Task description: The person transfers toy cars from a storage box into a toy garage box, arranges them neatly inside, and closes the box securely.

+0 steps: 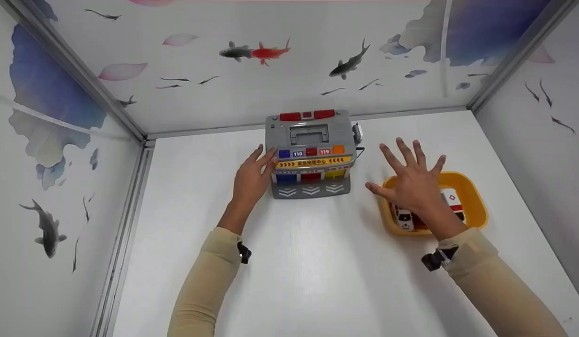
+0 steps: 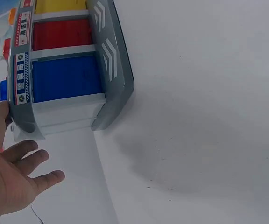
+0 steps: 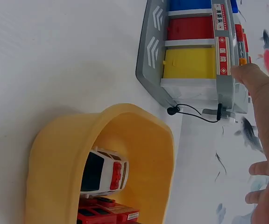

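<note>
A grey toy garage (image 1: 313,140) with blue, red and yellow doors stands near the back wall. Its top carries a folded handle and coloured buttons. My left hand (image 1: 253,180) rests at the garage's left side, fingers loosely extended; the left wrist view shows the blue door (image 2: 67,78) close to that hand. With fingers spread, my right hand (image 1: 415,187) hovers over a yellow basin (image 1: 477,206), holding nothing. Inside the basin are a white toy car (image 3: 105,172), a red toy vehicle (image 3: 107,213) and a white toy ambulance (image 1: 452,199), partly covered by the hand.
White panels with painted fish enclose the white table (image 1: 308,271) at the back and both sides. A black cord (image 3: 197,113) with a dark knob hangs at the garage's right side. Metal framing (image 1: 123,224) runs along the left table edge.
</note>
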`<action>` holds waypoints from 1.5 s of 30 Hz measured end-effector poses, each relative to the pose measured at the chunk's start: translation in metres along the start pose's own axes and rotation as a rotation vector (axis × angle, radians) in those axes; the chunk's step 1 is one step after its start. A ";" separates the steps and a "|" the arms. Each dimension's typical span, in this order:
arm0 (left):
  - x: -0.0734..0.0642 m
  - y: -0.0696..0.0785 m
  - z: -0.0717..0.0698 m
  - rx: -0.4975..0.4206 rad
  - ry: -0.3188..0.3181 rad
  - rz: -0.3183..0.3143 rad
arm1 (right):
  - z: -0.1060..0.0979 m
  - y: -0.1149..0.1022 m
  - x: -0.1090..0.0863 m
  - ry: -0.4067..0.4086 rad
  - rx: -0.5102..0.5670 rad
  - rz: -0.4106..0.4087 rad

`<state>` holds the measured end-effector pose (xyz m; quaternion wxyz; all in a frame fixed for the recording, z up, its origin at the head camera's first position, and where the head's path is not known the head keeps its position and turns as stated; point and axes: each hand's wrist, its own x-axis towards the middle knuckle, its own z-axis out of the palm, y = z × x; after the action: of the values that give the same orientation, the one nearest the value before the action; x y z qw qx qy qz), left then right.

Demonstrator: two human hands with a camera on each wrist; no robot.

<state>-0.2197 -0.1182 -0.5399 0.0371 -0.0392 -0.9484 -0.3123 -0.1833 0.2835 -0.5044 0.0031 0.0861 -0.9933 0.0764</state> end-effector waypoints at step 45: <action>0.014 0.000 -0.004 -0.208 -0.026 -0.046 | 0.007 -0.036 0.060 -0.086 0.343 -0.312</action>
<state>-0.2333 -0.1195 -0.5351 0.0132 -0.0254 -0.9120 -0.4092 -0.2366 0.2373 -0.5045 -0.0421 0.2411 -0.9397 0.2389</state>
